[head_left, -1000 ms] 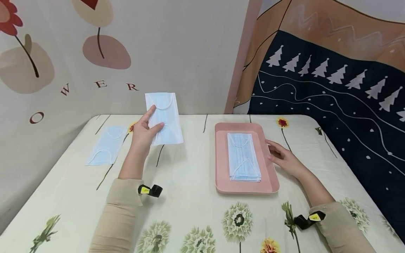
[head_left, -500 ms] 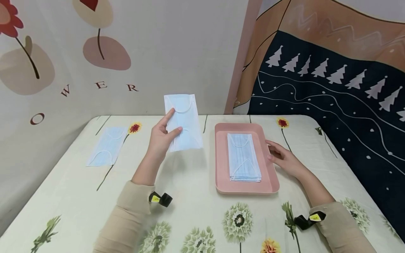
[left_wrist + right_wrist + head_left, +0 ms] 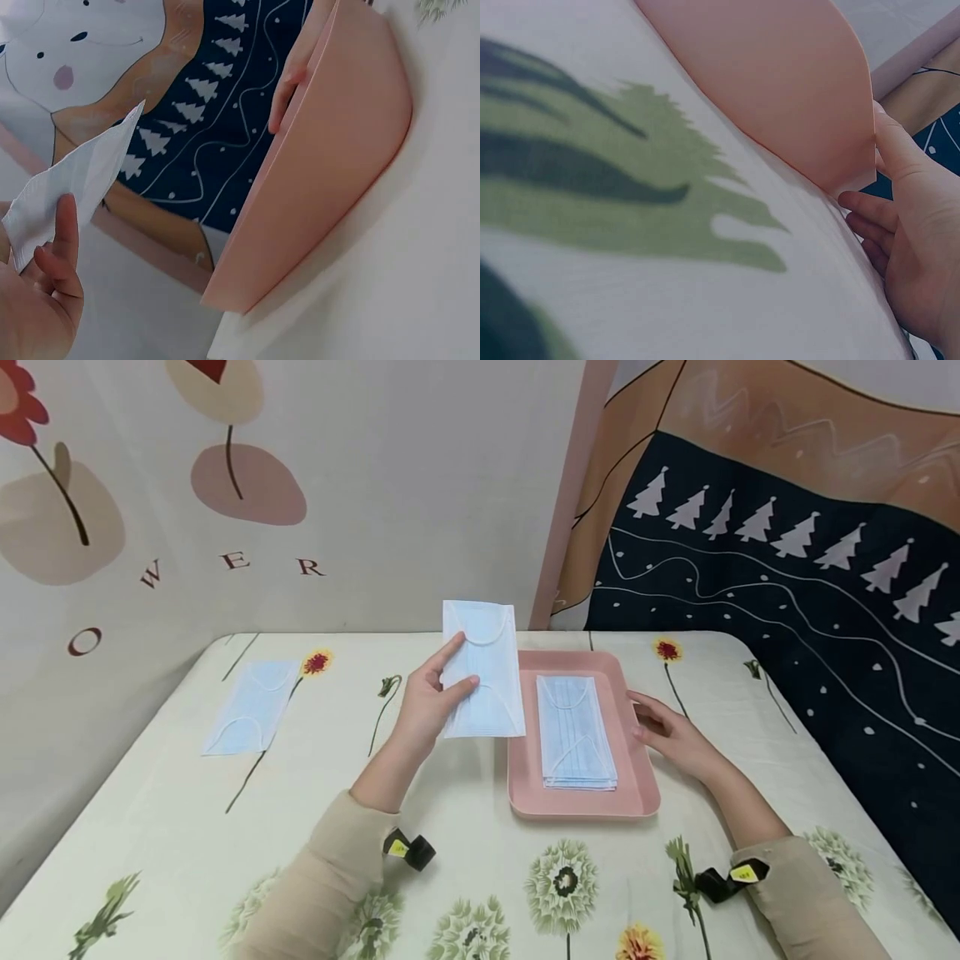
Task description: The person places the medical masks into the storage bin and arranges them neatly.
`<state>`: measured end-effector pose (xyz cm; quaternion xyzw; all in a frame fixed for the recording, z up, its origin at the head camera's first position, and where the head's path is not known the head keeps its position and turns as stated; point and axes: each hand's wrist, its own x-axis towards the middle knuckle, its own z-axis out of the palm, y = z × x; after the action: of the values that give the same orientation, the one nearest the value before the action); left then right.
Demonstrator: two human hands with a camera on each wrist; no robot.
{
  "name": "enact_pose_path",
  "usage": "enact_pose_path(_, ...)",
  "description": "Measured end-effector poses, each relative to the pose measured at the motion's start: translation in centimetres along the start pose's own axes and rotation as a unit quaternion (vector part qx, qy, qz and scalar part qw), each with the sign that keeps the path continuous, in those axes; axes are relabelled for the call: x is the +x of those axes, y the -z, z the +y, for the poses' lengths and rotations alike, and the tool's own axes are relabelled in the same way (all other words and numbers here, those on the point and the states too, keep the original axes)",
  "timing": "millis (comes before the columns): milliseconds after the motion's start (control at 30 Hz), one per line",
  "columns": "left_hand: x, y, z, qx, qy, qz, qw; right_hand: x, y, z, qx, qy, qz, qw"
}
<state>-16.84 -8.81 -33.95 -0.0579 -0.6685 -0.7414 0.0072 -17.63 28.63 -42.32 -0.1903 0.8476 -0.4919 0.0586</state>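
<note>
Lifted above the table, a pale blue face mask (image 3: 487,681) is held between the thumb and fingers of my left hand (image 3: 429,706). It overlaps the left rim of a pink tray (image 3: 641,793) in the head view, with its thin ear loops visible. A pleated stack of blue masks (image 3: 577,731) lies inside the tray. My right hand (image 3: 678,739) touches the tray's right edge, thumb near the rim and fingers loosely bent; the right wrist view shows this hand (image 3: 922,225) beside the pink wall. Another mask (image 3: 253,708) lies flat at the table's left.
A white flower-printed cloth (image 3: 465,835) covers the table. Behind stands a pale wall hanging (image 3: 420,485) with printed letters, and a dark hanging with tree shapes (image 3: 750,585) is at the right. Each sleeve cuff carries a small black device (image 3: 411,850).
My left hand has carried its mask rightward and slightly down, from over the left of the table to the tray's left rim. The right hand and tray stay in place.
</note>
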Motion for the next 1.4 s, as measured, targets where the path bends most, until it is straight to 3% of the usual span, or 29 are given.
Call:
enact_pose_path(300,0.1,-3.7,-0.3,-0.022,0.008,0.002,0.9997,0.0,0.0,-0.1,-0.008,-0.004,0.001,1.0000)
enact_pose_path(633,-0.1,-7.6,-1.4,-0.003,0.031,-0.008,0.9995,0.0,-0.1,-0.1,-0.007,-0.004,0.000,1.0000)
enact_pose_path(833,-0.2,-9.4,-2.5,0.030,0.051,0.004,0.9982,0.0,0.0,-0.1,-0.010,0.000,-0.001,1.0000)
enact_pose_path(1167,0.1,-11.1,-3.9,0.079,0.042,0.000,0.9959,0.0,0.0,-0.1,-0.010,0.011,-0.001,0.9999)
enact_pose_path(1400,0.5,-11.5,-4.9,0.133,0.058,-0.007,0.9895,-0.1,0.1,-0.2,-0.014,0.000,-0.001,0.9999)
